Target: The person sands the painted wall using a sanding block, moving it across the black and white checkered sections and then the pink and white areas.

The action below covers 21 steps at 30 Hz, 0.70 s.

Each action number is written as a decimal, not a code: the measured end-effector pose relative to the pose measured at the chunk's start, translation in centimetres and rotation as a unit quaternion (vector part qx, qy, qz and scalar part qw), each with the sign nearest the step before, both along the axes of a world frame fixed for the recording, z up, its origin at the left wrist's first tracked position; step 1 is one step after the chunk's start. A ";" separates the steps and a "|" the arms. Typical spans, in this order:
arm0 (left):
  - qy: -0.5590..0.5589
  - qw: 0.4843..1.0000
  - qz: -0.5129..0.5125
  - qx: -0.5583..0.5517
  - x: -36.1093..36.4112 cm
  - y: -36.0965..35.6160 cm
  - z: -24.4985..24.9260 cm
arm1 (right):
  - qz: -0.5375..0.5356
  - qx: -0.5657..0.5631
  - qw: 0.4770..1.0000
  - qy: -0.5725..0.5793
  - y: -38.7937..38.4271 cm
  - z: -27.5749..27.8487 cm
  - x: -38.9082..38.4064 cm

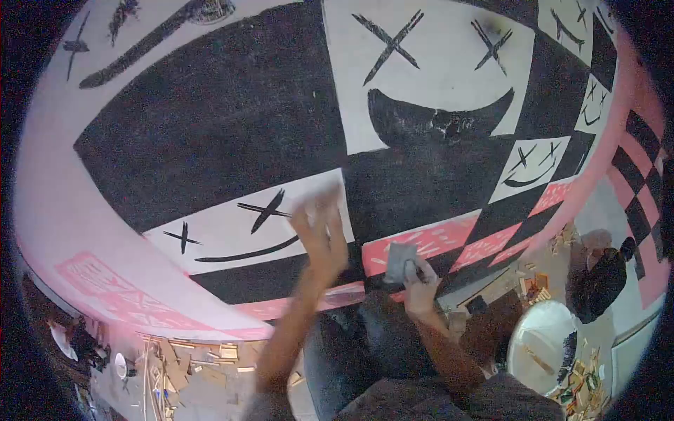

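Note:
My left hand (321,231) is raised against a white painted square (219,228) with a crossed-eyes smiley face in black. Its fingers point upward and look spread, though the tips are blurred by motion, and nothing shows in it. In my right hand (421,286), between thumb and fingers, is a grey rectangular pad (401,262), perhaps sandpaper. The pad is held in front of a pink patch (375,257) with white strokes. Both hands are at the lower part of a large surface painted in black (232,119) and white checks. A bigger smiley (439,116) lies above.
A white round-topped stool or bucket lid (542,340) stands at lower right with a stick on it. Wood scraps (184,365) litter the floor. A small white cup-like container (122,365) sits at lower left. Another person (597,274) in dark clothing appears at right.

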<state>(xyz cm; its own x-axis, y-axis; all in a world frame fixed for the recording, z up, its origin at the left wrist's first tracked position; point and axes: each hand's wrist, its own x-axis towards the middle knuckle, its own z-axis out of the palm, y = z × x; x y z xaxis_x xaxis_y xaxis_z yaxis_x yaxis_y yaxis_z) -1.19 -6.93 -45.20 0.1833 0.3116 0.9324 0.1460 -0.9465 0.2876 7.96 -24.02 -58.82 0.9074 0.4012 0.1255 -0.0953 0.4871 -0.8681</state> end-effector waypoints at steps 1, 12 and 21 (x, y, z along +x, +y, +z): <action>-0.031 0.998 -0.019 -0.051 -0.4 -2.1 -3.3 | 0.018 -0.012 1.000 0.021 0.0 -0.7 -0.6; -0.001 0.734 -0.251 -0.632 -6.5 -10.9 -20.5 | 0.118 -0.214 0.963 -0.113 -1.6 -7.7 -4.0; 0.034 0.793 -0.149 -0.590 -6.4 -11.4 -23.5 | 0.162 -0.340 0.706 -0.599 -1.7 -4.4 -5.2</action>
<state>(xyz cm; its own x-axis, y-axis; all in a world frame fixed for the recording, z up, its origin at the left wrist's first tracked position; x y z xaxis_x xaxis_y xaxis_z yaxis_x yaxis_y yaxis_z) -7.56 -18.32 -68.67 0.4507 0.8926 0.0094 0.0194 -0.0204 0.9996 2.78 -25.69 -63.19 0.1592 0.9013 0.4029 0.8959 0.0397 -0.4426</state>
